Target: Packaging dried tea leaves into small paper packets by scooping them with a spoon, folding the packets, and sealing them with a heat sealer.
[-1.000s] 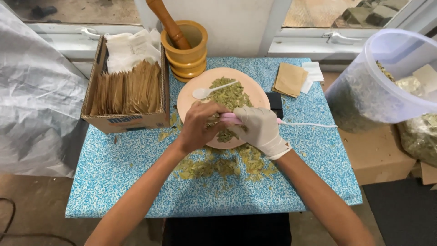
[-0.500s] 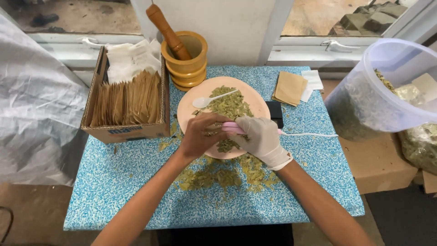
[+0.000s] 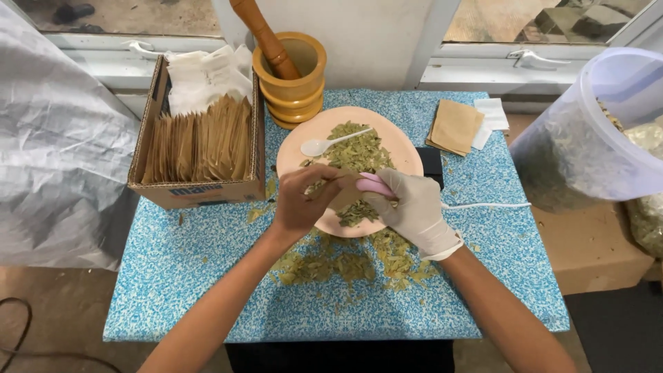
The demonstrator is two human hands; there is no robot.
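Two bare forearms without sleeves — the left hand (image 3: 298, 207) ungloved, the right hand (image 3: 414, 211) in a thin white glove.

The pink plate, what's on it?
On the plate lie dried green leaves and a white spoon. Both hands, left and right, cover its near part.

A plate (image 3: 404, 155) sits mid-table (image 3: 207, 297) with dried leaves (image 3: 359, 148) and a spoon (image 3: 321, 145) on it. Behind it stands a mortar (image 3: 293, 76) holding a pestle (image 3: 266, 34). A box (image 3: 200, 190) of paper bags (image 3: 200, 141) lies left, a tub (image 3: 587, 131) right. Loose leaves (image 3: 345, 262) lie before the plate.
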